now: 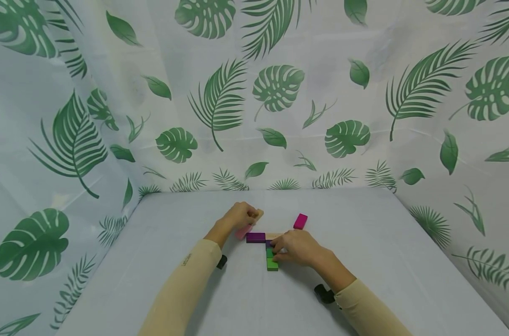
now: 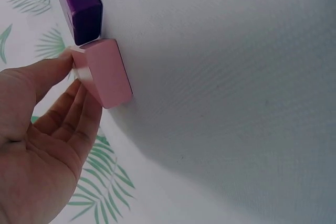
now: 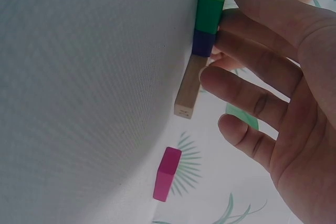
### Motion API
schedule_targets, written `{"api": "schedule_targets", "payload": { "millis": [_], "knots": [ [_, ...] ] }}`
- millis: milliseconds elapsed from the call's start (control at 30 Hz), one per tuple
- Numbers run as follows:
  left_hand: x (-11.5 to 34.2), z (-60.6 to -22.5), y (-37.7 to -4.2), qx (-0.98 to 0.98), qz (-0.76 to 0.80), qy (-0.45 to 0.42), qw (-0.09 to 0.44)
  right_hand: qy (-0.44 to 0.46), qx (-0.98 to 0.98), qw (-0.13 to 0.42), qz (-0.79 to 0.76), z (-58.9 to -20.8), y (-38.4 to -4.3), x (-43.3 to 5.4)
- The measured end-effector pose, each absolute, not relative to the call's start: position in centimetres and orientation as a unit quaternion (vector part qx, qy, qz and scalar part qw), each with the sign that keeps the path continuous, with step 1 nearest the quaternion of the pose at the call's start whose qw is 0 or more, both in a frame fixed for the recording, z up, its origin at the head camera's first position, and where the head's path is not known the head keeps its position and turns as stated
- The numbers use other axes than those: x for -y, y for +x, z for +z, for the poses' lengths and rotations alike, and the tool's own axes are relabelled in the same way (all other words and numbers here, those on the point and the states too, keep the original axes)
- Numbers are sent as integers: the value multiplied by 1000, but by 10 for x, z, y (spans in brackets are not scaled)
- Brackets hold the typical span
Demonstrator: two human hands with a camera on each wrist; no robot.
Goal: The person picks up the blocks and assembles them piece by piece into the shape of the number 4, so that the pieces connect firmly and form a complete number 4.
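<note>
My left hand point(image 1: 240, 215) has its thumb and fingertips at opposite edges of a pink block point(image 2: 107, 74), pinching it. One corner of this block meets the end of a purple block point(image 2: 81, 11). Beyond the left fingers a plain wooden block point(image 1: 259, 214) shows, partly hidden. My right hand point(image 1: 298, 247) lies beside a column made of a light green block point(image 1: 272, 265), a darker green block point(image 3: 209, 14) and a dark blue block point(image 3: 203, 42). Its fingers are spread and loosely bent along the column's side. A second wooden block point(image 3: 190, 88) adjoins the blue one.
A magenta block point(image 1: 300, 221) lies apart, beyond the right hand. White cloth covers the table point(image 1: 342, 210). Behind it hangs a leaf-patterned curtain point(image 1: 304, 154), with more of it on both sides.
</note>
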State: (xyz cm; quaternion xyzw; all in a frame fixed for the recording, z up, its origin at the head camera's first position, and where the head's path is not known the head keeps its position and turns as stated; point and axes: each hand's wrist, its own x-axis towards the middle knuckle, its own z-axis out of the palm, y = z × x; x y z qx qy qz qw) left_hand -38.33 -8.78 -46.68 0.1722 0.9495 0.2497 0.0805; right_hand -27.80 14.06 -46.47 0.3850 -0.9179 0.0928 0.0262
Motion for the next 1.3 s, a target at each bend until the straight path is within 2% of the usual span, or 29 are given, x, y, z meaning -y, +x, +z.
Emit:
{"api": "schedule_targets", "payload": {
  "millis": [900, 1000, 1133, 1300],
  "knots": [
    [90, -469, -384, -947, 251, 183, 81, 382, 920, 23, 87, -466, -278, -139],
    [92, -469, -382, -946, 261, 185, 58, 382, 920, 22, 87, -466, -279, -138],
    [96, -468, -378, -945, 259, 198, 0, 382, 919, 17, 93, -467, -280, -137],
    [101, -458, -365, -934, 244, 260, -41, 384, 918, 25, 95, -467, -281, -138]
  ]
}}
